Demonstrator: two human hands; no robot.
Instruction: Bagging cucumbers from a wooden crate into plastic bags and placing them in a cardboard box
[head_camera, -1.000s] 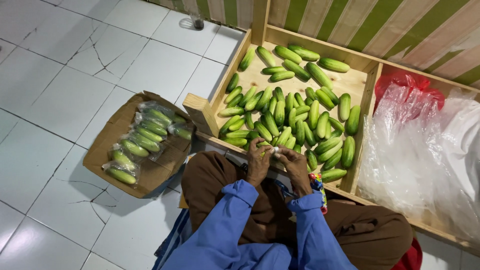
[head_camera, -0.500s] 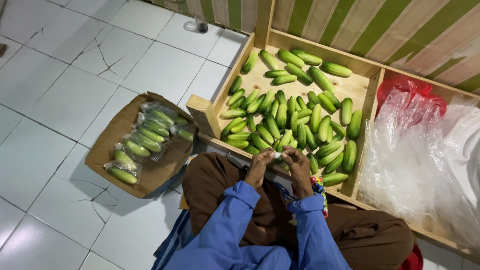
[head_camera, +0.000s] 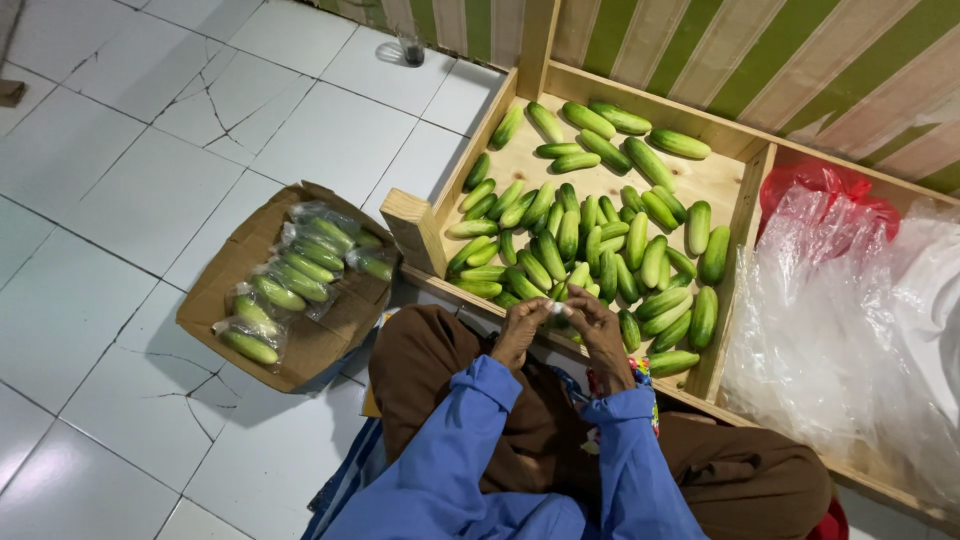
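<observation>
Left hand, right hand meet fingertips, both pinching small white item above cucumbers.

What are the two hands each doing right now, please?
Left hand: fingers pinched on a small white item.
Right hand: fingers pinched on the same item, above the cucumber crate.

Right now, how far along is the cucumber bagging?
Done: several bagged cucumbers lie in the cardboard box. In hand: the left hand and right hand pinch a small white item; what it is, I cannot tell. Left: many loose cucumbers in the wooden tray.
</observation>
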